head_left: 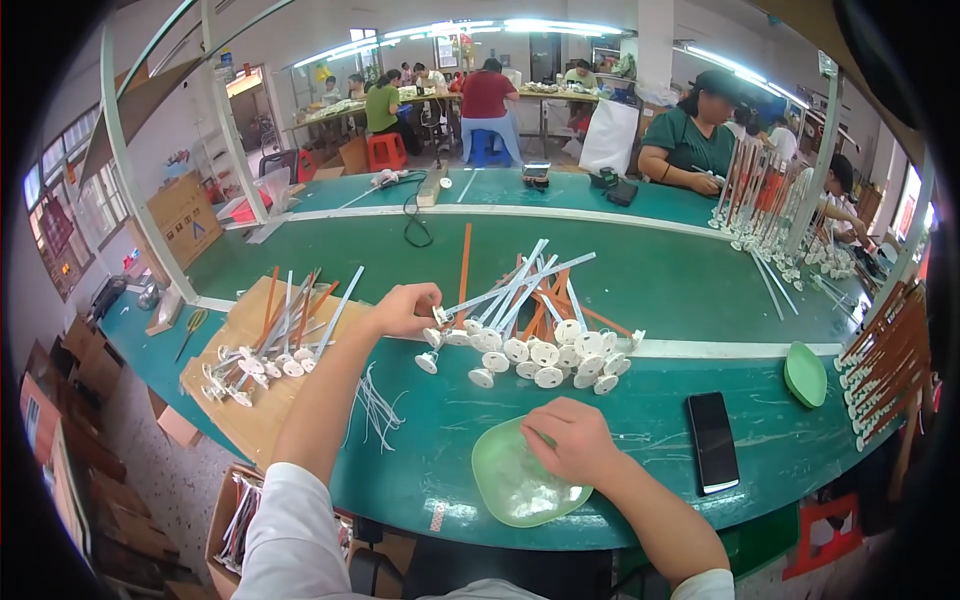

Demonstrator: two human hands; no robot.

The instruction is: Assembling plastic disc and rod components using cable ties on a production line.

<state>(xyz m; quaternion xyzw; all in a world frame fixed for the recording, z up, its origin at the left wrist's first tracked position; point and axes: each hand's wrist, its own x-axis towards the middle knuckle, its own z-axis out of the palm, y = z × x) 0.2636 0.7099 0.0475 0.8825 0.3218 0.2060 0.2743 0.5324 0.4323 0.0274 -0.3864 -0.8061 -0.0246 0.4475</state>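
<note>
My left hand (pixel 408 310) reaches to the left end of a heap of strips with white round ends (pixel 545 352). Its fingers are closed on a small white round-ended piece (pixel 439 316). Closer to me, my right hand (pixel 575 442) is over a light green dish (pixel 502 488), its fingers pinched together at the far right part of the dish. What they pinch, if anything, is too small to make out. Shiny, clear-looking material (pixel 530 492) lies in the dish.
More round-ended strips (pixel 260 362) lie on cardboard (pixel 345 325) at the left, near scissors (pixel 190 330) and loose white wires (pixel 375 412). A phone (pixel 712 443) and a second green dish (pixel 805 375) are on the right. Across the bench a person (pixel 690 140) works beside standing strips.
</note>
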